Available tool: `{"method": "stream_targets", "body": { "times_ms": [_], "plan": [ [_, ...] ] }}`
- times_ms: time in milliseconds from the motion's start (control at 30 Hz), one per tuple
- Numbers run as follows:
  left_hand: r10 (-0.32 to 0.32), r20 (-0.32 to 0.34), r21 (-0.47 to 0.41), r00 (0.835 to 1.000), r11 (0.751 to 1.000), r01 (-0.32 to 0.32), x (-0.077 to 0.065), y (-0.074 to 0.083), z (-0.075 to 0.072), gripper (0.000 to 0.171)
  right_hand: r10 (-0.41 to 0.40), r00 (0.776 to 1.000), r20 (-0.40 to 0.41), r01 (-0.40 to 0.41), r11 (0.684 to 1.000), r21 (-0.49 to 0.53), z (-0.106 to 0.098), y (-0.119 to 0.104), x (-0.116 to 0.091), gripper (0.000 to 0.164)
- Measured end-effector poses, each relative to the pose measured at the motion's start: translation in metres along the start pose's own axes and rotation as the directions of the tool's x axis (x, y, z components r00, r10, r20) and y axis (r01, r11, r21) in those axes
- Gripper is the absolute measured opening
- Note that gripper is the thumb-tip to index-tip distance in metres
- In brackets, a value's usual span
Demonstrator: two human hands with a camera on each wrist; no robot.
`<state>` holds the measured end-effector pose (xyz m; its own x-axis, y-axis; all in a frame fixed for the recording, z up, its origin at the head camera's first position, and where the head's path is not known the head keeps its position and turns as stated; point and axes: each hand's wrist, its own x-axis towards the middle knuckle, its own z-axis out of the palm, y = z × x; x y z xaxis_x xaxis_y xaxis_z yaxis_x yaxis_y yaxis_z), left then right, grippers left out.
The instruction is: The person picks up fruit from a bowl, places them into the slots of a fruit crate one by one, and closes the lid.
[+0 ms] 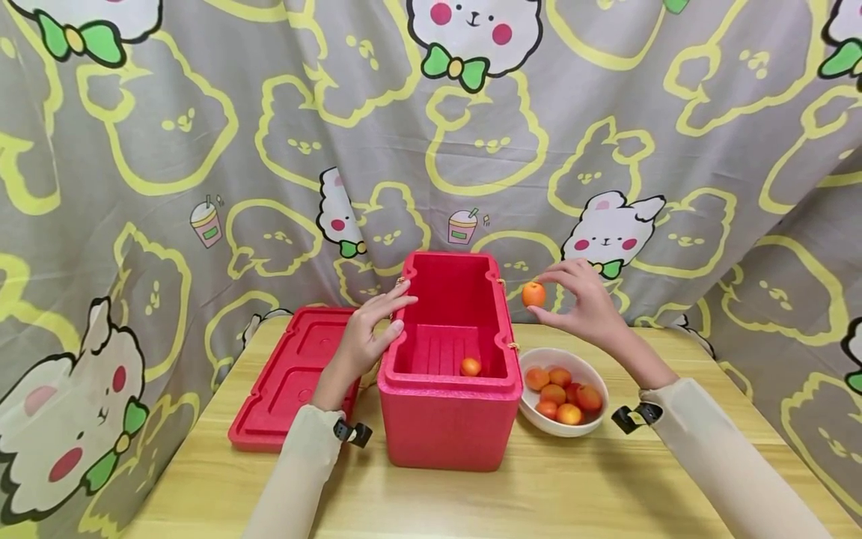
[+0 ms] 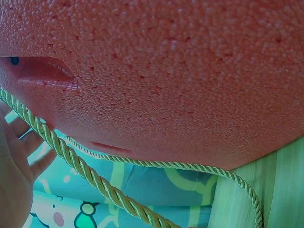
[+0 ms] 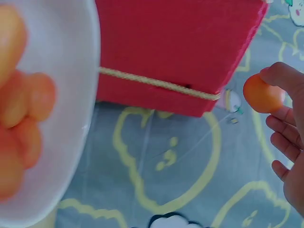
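Currently, orange fruit is right of frame ctr, pinched by R hand, free air btwn it & red box; L hand rests unclenched on box's left edge, cropped in L-wrist view; R-wrist view cuts off white bowl.

No lettering, number or brand is legible from where I stand. The patterned curtain and the red box bear no readable label.

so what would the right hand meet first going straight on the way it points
The right hand would likely bring its fruit to the box's right rim first, though depth is unclear and it might pass above.
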<state>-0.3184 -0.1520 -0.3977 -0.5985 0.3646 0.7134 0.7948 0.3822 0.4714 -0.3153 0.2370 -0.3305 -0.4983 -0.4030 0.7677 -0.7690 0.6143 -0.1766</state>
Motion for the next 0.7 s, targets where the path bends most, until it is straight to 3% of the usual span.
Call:
{"method": "stream_targets", "body": {
  "times_ms": [267,467,700],
  "plan": [
    [0.012,-0.003,0.001,1.0,1.0,-0.012,0.0,0.0,0.0,0.048,-0.031,0.999,0.015,0.03,0.997,0.07,-0.002,-0.023,0.027,0.044],
    [0.01,-0.006,0.001,1.0,1.0,-0.01,0.0,0.001,0.0,0.048,-0.051,0.995,0.083,0.043,0.994,0.1,0.004,-0.04,0.041,0.041],
    [0.005,-0.003,0.004,1.0,1.0,-0.005,-0.001,0.0,0.001,0.047,-0.136,0.975,0.174,0.124,0.989,0.077,0.017,-0.057,0.05,0.039]
  ]
}}
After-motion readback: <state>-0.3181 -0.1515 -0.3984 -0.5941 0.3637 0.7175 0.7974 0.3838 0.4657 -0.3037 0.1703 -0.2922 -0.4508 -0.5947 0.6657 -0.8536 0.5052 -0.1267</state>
